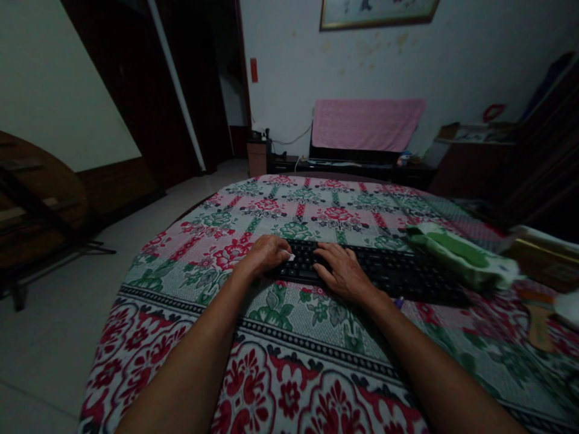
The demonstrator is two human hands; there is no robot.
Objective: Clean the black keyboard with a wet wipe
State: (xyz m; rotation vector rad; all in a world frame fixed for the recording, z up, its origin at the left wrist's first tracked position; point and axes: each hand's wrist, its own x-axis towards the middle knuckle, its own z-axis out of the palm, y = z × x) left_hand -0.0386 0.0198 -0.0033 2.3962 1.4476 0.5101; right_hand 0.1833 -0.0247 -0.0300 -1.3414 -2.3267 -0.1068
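Our left hand (265, 256) has its grip pinched on a white scrap (290, 257) at the left end of the keyboard (398, 274) on the worktop (280, 205). Our right hand (342, 272) rests open on the keys. We judge most of them not yet reached.

Both bare: left hand (263, 254), right hand (342, 272). Same for left forearm (199, 355) and right forearm (429, 367), uncovered from wrist down to the lower edge of the view, where they run out of frame. Knuckles and tendons show on the right hand's back. Room dim; finer detail at wrists and fingers too dark to tell
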